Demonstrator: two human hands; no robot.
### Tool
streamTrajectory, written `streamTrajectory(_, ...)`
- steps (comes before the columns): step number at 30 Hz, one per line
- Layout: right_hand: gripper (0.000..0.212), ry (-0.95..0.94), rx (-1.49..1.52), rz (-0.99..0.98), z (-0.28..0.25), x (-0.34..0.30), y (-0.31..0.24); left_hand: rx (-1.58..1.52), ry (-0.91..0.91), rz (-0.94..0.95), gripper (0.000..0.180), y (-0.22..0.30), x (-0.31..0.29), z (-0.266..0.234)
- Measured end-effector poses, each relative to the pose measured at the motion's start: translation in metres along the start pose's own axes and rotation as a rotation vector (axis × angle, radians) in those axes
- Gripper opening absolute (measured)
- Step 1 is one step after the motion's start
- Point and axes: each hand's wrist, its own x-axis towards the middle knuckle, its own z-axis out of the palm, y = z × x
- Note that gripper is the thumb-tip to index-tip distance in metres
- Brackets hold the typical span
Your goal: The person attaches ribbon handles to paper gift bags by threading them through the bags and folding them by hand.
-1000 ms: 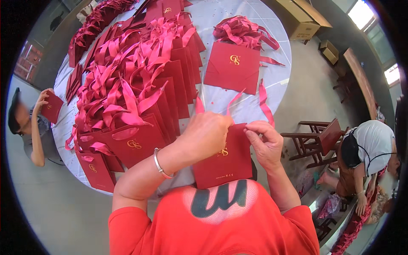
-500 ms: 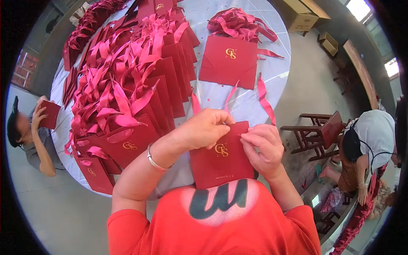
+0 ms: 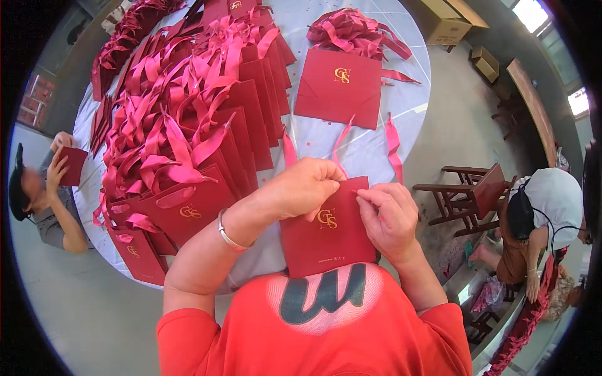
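Observation:
A dark red paper bag [image 3: 329,244] with a gold emblem lies flat against my body at the table's edge. My left hand [image 3: 307,188] is closed on its top edge, thumb and fingertips pinched together. At the bag's upper right, my right hand [image 3: 392,216] is closed in a pinch, with a small pink ribbon tip showing by its fingertips; how the ribbon runs inside the hand is hidden. Just beyond my hands lie pink ribbons, one [image 3: 342,139] leading toward my left hand and another [image 3: 393,147] passing behind my right.
Many ribboned red bags [image 3: 188,138] stand packed on the left of the round table [image 3: 411,75]. Ahead lie another bag [image 3: 338,88] and a ribbon heap [image 3: 351,34]. One person [image 3: 53,207] holds a red piece at left; another [image 3: 545,213] bends beside a wooden chair [image 3: 470,194].
My right fingertips have shifted slightly and a pink ribbon tip now shows beside them. The ribbon beyond that hand has moved a little. My left hand stays nearly in place.

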Motion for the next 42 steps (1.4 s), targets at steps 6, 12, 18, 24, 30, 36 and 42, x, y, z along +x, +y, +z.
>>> streamTrajectory(6, 0.024, -0.053, -0.033, -0.082, 0.000, 0.003, -0.003, 0.039, 0.001, -0.014, 0.020, 0.006, -0.005, 0.002)
streamTrajectory(12, 0.019, -0.203, -0.147, -0.162, -0.006, 0.010, -0.009, 0.091, 0.041, 0.011, 0.020, 0.004, -0.006, 0.008)
streamTrajectory(18, 0.009, -0.503, -0.244, -0.132, -0.016, 0.035, -0.021, 0.128, 0.087, 0.011, 0.017, 0.010, -0.008, 0.013)
streamTrajectory(24, 0.005, -0.532, -0.078, 0.088, -0.010, 0.043, -0.015, 0.145, 0.086, 0.054, 0.016, -0.002, 0.001, 0.011)
streamTrajectory(30, 0.006, -0.516, -0.230, 0.056, -0.006, 0.033, -0.033, 0.175, 0.105, 0.080, 0.017, 0.002, -0.003, 0.015)
streamTrajectory(36, 0.011, -0.591, -0.037, 0.233, -0.011, 0.054, -0.021, 0.232, 0.104, 0.099, 0.017, 0.007, -0.011, 0.013)
streamTrajectory(42, 0.013, -0.555, 0.064, 0.371, -0.015, 0.052, -0.023, 0.214, 0.075, 0.114, 0.016, -0.001, -0.008, 0.015)
